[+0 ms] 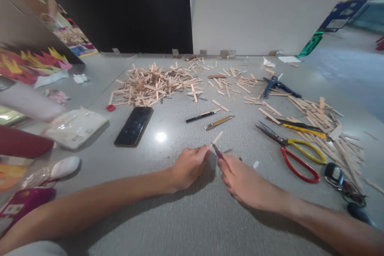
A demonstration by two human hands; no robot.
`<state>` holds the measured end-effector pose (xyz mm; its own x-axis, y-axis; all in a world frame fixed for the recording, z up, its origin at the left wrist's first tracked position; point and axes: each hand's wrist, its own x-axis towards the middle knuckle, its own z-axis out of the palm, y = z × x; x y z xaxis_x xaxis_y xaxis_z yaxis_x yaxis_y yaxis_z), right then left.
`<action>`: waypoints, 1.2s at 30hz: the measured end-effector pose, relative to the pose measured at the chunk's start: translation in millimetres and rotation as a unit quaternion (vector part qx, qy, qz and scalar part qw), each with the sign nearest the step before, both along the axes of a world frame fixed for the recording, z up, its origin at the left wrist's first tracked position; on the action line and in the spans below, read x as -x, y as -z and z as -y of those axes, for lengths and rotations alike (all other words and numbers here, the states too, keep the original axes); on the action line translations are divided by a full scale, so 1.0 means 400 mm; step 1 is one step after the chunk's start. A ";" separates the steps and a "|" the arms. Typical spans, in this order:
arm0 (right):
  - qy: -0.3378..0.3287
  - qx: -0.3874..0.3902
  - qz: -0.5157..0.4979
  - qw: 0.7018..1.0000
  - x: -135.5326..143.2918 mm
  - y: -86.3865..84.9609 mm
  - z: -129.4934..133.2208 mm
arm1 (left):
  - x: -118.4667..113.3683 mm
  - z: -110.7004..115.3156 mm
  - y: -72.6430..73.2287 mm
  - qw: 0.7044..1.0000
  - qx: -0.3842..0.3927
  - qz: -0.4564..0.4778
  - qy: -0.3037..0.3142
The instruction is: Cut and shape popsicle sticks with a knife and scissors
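Note:
My left hand [189, 166] pinches a short wooden stick [217, 137] against the grey table [180, 216], its free end pointing up and right. My right hand [240, 180] grips a small craft knife [216, 151], whose blade tip touches the stick near my left fingertips. The two hands are almost touching at the table's middle.
A large heap of wooden sticks [150, 84] lies at the back, more sticks [324, 120] at the right. Red-and-yellow scissors [294, 152], blue pliers [277, 86], a black pen [199, 117], a gold cutter [219, 122] and a phone [134, 125] lie around. A white mouse [64, 167] sits left.

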<state>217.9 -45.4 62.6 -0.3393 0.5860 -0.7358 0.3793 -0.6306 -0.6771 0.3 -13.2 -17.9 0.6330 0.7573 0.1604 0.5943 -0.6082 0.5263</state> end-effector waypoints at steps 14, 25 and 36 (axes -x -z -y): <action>-0.028 0.066 -0.040 0.997 -0.002 0.003 -0.009 | 0.001 0.003 -0.003 1.000 0.001 -0.007 0.016; -0.032 0.107 -0.024 0.993 0.017 -0.020 -0.012 | -0.001 0.004 -0.014 0.999 0.032 0.000 0.017; 0.023 0.054 -0.057 0.997 0.035 0.002 0.001 | -0.007 0.003 -0.024 0.993 0.100 0.066 -0.013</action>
<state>203.7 -46.0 61.9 -0.3985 0.5222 -0.7539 0.2723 -0.7176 -0.6410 3.0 -14.4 -8.3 0.5965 0.7980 0.0859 0.5261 -0.4696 0.7090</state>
